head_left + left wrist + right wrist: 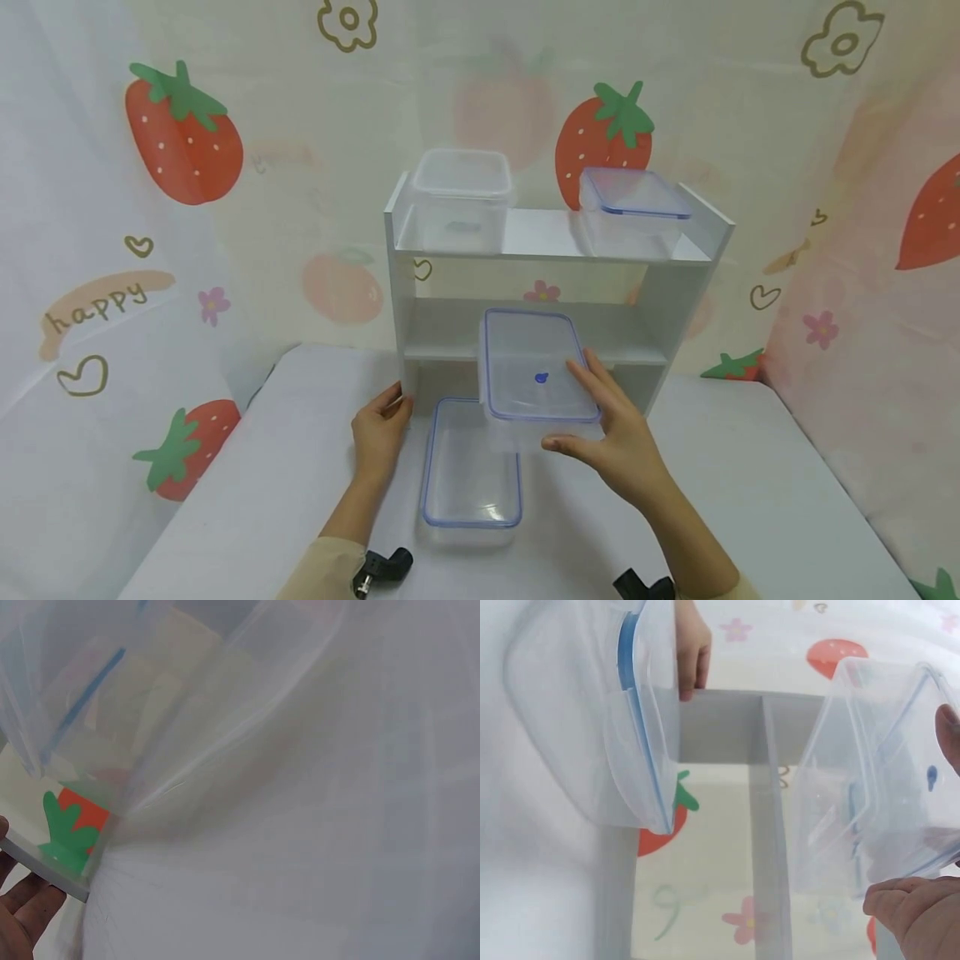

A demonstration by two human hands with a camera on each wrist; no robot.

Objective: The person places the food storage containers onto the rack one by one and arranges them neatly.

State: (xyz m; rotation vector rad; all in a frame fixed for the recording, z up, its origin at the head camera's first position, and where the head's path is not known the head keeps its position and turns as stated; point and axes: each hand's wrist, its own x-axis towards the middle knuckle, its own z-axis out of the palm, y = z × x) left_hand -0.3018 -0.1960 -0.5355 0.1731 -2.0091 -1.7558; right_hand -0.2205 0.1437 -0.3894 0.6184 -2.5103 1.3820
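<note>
My left hand (378, 435) pinches the front edge of the left side panel of a white shelf rack (442, 325). In the left wrist view, its thumb and fingers lie on opposite sides of the panel (49, 868). A clear plastic food container (534, 362) with a blue-rimmed lid is held up by my right hand (628, 446) in front of the middle shelf. The right wrist view shows this container (900, 772) between thumb and fingers. Below it, a second blue-rimmed container (472, 479) lies on the table before the rack's bottom opening, partly covered by the held one.
On the top shelf stand a tall clear container (461, 204) at the left and a lower blue-rimmed one (633, 212) at the right. A strawberry-print cloth (322, 200) hangs behind. White cloth covers the table (750, 492).
</note>
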